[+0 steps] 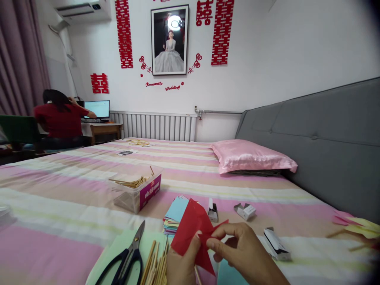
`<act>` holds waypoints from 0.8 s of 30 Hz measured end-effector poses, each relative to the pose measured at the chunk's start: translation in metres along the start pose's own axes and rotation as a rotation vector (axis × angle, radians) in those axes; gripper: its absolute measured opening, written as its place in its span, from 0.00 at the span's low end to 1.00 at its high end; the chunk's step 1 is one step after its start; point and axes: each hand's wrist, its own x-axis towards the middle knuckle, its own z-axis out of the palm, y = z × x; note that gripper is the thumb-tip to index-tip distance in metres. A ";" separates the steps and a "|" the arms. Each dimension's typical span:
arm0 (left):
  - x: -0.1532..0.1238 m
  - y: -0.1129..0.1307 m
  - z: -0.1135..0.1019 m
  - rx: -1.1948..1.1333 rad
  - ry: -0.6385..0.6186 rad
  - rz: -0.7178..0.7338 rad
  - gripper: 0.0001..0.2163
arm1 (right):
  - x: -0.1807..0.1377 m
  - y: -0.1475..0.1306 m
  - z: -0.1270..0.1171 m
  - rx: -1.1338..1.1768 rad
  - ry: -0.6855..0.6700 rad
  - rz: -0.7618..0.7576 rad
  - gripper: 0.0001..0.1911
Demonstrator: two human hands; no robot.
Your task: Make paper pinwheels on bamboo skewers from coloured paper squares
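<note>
Red paper (191, 227), partly folded, is held up between my two hands near the lower middle of the view. My left hand (181, 264) grips its lower part, with the thumb pressed on the front. My right hand (237, 249) pinches a folded flap on the paper's right side. A thin stick (198, 275) shows just below the paper; whether a hand holds it is hidden. Left of my left hand lie several wooden sticks (154, 263) and dark-handled scissors (130, 257) on pale green paper (118, 239). A stack of coloured paper (175, 211) sits behind the red sheet.
A clear plastic box (127, 200) of sticks stands on the striped bed (74, 198). Small boxes (246, 211) lie to the right, with paper flowers (360, 227) at the far right edge. A pink pillow (252, 156) rests by the grey headboard. Someone in red (62, 118) sits at a desk.
</note>
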 end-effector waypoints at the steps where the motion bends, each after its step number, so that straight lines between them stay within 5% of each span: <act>1: 0.001 -0.001 -0.002 0.023 -0.007 0.008 0.13 | 0.000 -0.002 0.000 0.008 0.013 0.023 0.07; 15: -0.001 0.001 -0.002 0.307 -0.089 0.059 0.14 | 0.002 0.005 -0.002 0.062 0.076 0.094 0.08; 24: -0.003 0.000 -0.001 0.293 -0.105 0.056 0.14 | 0.001 0.007 -0.003 0.049 0.096 0.125 0.11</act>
